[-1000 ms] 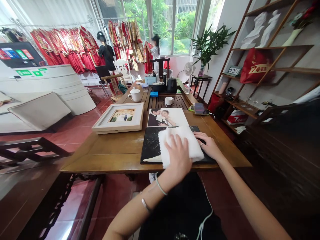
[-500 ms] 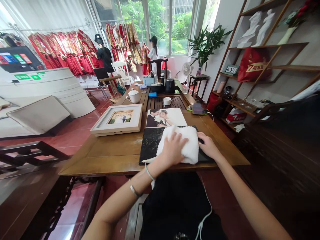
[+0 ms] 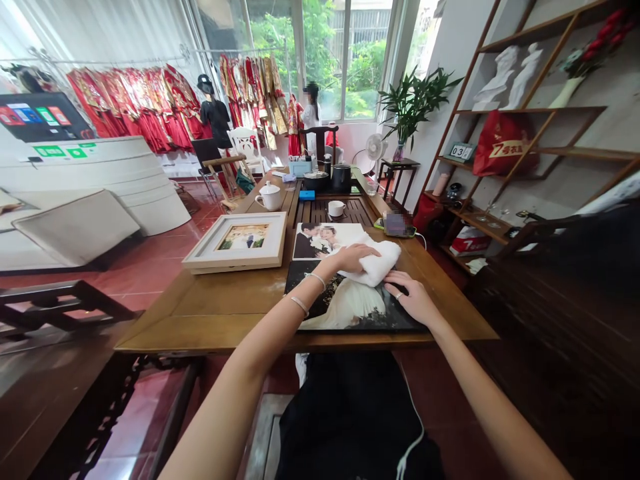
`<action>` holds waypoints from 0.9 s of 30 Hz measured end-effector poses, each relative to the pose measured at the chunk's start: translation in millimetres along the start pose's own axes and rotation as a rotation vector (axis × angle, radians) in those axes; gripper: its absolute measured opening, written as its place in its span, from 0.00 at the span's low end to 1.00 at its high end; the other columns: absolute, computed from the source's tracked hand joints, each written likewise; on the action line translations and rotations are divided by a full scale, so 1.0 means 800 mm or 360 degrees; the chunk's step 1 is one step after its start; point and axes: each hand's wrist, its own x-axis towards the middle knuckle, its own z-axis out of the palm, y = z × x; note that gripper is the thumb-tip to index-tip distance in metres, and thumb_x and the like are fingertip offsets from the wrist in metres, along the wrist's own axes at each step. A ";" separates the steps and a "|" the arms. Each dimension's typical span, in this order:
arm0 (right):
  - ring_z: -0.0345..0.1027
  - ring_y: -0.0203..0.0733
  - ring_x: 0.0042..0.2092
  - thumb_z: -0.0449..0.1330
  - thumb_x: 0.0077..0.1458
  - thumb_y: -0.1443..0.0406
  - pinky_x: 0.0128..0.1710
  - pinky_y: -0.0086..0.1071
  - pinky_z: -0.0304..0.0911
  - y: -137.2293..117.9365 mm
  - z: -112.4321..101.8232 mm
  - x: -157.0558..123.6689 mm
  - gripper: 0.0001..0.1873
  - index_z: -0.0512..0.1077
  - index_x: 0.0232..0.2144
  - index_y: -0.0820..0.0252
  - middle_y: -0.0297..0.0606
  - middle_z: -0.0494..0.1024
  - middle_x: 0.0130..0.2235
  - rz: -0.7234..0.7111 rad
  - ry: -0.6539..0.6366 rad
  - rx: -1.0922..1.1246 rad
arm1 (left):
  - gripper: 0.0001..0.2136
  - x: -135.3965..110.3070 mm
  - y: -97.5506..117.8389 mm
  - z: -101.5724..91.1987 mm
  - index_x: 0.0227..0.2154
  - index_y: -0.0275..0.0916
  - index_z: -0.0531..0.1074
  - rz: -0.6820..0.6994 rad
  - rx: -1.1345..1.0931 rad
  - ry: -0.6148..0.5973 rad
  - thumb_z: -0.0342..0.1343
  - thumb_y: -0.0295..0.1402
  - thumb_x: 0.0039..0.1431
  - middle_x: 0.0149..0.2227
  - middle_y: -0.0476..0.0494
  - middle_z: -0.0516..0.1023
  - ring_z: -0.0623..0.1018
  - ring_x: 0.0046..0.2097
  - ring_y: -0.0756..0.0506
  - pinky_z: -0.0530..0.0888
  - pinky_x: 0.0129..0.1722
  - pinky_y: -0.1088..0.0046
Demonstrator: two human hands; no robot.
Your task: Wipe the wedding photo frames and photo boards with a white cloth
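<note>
A bunched white towel (image 3: 377, 261) lies over the upper right of a dark photo panel (image 3: 350, 317) printed with a pale gown. My left hand (image 3: 356, 259) grips the towel from above, its fingers bent over the cloth. Flat on the panel's right side rests my right hand (image 3: 407, 293), fingers stretched out and a ring on one of them. It is close to the towel's lower edge and holds nothing. Just beyond the panel is a white couple's photo print (image 3: 305, 248), its right part hidden by the towel and my left hand.
A wood-framed picture (image 3: 235, 243) lies left on the wooden table (image 3: 200, 320). Farther back are a lidded white cup (image 3: 270, 197), a white teacup (image 3: 336, 209), a black kettle (image 3: 341, 178) and a phone (image 3: 399, 225) on a cable. Two people stand by the clothes racks.
My left hand has pushed the towel away from me, up the panel, uncovering the printed gown. My right hand has spread flatter on the panel. The view has tilted slightly up.
</note>
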 end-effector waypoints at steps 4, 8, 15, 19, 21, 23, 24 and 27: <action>0.70 0.49 0.53 0.57 0.54 0.62 0.58 0.49 0.61 0.001 0.000 0.001 0.12 0.79 0.39 0.52 0.41 0.79 0.47 0.0014 0.0010 0.0006 | 0.28 -0.018 -0.003 0.003 0.57 0.46 0.63 0.0057 -0.0059 -0.0002 0.53 0.24 0.51 0.61 0.47 0.65 0.62 0.62 0.44 0.64 0.59 0.65; 0.69 0.48 0.55 0.57 0.56 0.62 0.59 0.49 0.59 -0.001 0.000 0.001 0.14 0.78 0.42 0.53 0.41 0.79 0.49 0.0019 -0.0016 0.0019 | 0.30 -0.061 0.000 -0.002 0.57 0.47 0.62 -0.0026 -0.0029 -0.0004 0.54 0.24 0.50 0.63 0.47 0.62 0.59 0.65 0.43 0.60 0.61 0.60; 0.67 0.48 0.56 0.57 0.56 0.62 0.61 0.50 0.57 -0.002 0.001 0.000 0.14 0.78 0.43 0.51 0.39 0.78 0.50 0.0015 -0.0008 0.0029 | 0.37 -0.180 0.043 0.003 0.58 0.49 0.61 -0.0286 -0.0066 0.0058 0.52 0.19 0.42 0.66 0.48 0.56 0.53 0.67 0.41 0.56 0.63 0.53; 0.67 0.48 0.57 0.56 0.57 0.61 0.61 0.50 0.57 -0.001 0.000 -0.001 0.14 0.78 0.43 0.51 0.39 0.78 0.50 0.0007 -0.0031 0.0037 | 0.41 -0.231 0.092 0.018 0.60 0.50 0.59 -0.0550 -0.0050 0.0101 0.50 0.18 0.37 0.68 0.51 0.52 0.48 0.69 0.42 0.52 0.64 0.52; 0.66 0.47 0.57 0.56 0.57 0.61 0.61 0.50 0.57 0.001 0.000 -0.001 0.14 0.78 0.43 0.51 0.39 0.77 0.51 0.0000 -0.0043 0.0030 | 0.42 -0.243 0.107 0.023 0.61 0.51 0.58 -0.0641 -0.0045 0.0107 0.51 0.19 0.38 0.68 0.51 0.50 0.47 0.69 0.41 0.52 0.64 0.52; 0.66 0.47 0.57 0.56 0.57 0.61 0.61 0.50 0.57 0.002 0.000 -0.001 0.14 0.77 0.44 0.52 0.39 0.77 0.51 -0.0007 -0.0045 0.0024 | 0.42 -0.245 0.109 0.022 0.61 0.52 0.57 -0.0682 -0.0037 0.0100 0.52 0.20 0.39 0.68 0.51 0.50 0.48 0.69 0.41 0.54 0.63 0.52; 0.66 0.47 0.57 0.56 0.57 0.61 0.61 0.50 0.56 0.003 0.000 -0.001 0.14 0.77 0.44 0.52 0.39 0.77 0.51 -0.0009 -0.0043 0.0023 | 0.41 -0.243 0.105 0.021 0.61 0.52 0.57 -0.0685 -0.0030 0.0094 0.53 0.21 0.39 0.68 0.51 0.50 0.49 0.68 0.40 0.55 0.63 0.51; 0.66 0.48 0.57 0.56 0.57 0.61 0.61 0.50 0.56 0.004 0.000 -0.001 0.14 0.77 0.44 0.52 0.39 0.77 0.51 -0.0012 -0.0039 0.0029 | 0.38 -0.226 0.079 0.013 0.61 0.51 0.57 -0.0681 0.0014 0.0108 0.54 0.24 0.44 0.67 0.49 0.54 0.52 0.67 0.39 0.58 0.61 0.50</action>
